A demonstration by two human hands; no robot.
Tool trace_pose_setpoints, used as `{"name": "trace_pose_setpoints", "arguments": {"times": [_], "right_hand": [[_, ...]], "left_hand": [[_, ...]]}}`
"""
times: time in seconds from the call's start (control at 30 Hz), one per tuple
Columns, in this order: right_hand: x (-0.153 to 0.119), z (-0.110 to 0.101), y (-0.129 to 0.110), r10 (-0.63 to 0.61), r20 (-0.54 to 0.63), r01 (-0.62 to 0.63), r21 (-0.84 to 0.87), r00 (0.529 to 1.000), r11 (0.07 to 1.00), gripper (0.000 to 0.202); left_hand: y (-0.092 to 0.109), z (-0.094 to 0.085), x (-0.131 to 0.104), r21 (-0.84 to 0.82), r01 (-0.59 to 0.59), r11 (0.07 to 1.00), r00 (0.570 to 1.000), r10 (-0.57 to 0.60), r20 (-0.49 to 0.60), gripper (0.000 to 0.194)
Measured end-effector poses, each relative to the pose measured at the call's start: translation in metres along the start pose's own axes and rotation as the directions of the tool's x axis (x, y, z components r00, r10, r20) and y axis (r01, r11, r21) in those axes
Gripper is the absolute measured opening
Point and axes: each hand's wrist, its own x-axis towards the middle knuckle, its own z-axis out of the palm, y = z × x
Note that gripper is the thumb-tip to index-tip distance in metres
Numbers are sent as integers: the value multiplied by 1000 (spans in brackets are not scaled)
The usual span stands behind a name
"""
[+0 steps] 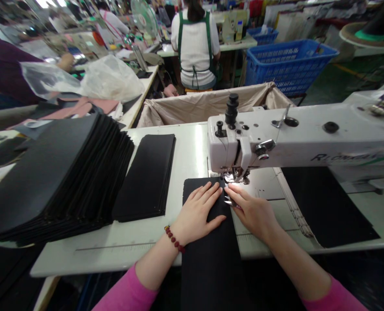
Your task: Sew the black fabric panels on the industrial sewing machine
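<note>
Black panel (209, 268), beneath left grip (195, 214) laid flat, thumb spread, right grip (256, 214) holding snips (233, 204) beside panel's right edge

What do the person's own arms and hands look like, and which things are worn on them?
The left hand and right hand are bare, without gloves. The left sleeve and right sleeve are plain bright pink and leave much of each forearm uncovered. At the left wrist is a bracelet of round, dark red beads with a small yellowish part.

Before us: panel (208, 268) on table (193, 149); sewing machine (296, 134) right; large stack (65, 172) left, small stack (146, 172) between; cloth bin (192, 108) behind.
</note>
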Motion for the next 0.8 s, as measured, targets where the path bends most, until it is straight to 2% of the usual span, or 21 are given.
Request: {"name": "trace_pose_setpoints", "arguments": {"times": [0.8], "right_hand": [[0, 2, -2, 1, -9, -1, -36, 1000, 999, 48]], "left_hand": [[-5, 1, 6, -43, -13, 999, 1000, 13, -8, 66]]}}
